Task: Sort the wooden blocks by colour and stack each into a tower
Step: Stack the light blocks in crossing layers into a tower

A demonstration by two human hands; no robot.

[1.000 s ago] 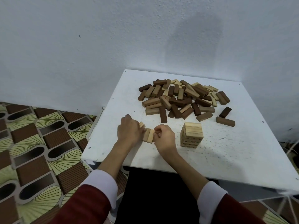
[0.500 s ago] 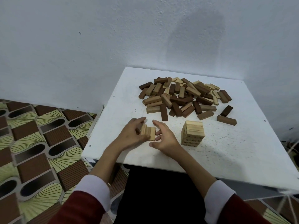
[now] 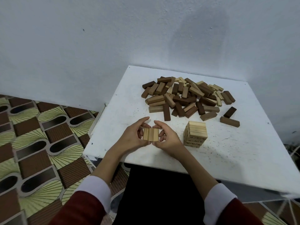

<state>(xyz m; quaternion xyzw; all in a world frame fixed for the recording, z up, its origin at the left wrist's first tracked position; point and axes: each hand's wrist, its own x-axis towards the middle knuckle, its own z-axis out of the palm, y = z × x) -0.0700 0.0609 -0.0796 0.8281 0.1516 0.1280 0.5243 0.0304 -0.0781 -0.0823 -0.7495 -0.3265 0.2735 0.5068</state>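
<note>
Three light wooden blocks [image 3: 151, 134] lie side by side as one flat row near the table's front left. My left hand [image 3: 132, 137] cups the row from the left and my right hand [image 3: 167, 138] cups it from the right, fingers and thumbs curled round its ends. To the right stands a short tower of light blocks [image 3: 195, 133]. A mixed pile of dark, medium and light blocks [image 3: 186, 96] lies at the back of the white table [image 3: 227, 153].
Two dark blocks [image 3: 229, 118] lie apart at the pile's right side. The wall runs just behind the table. Patterned floor [image 3: 37, 135] lies to the left, past the table's left edge.
Both hands opened from closed grips and now frame the three light blocks, which have been squared into a neat row and shifted slightly.
</note>
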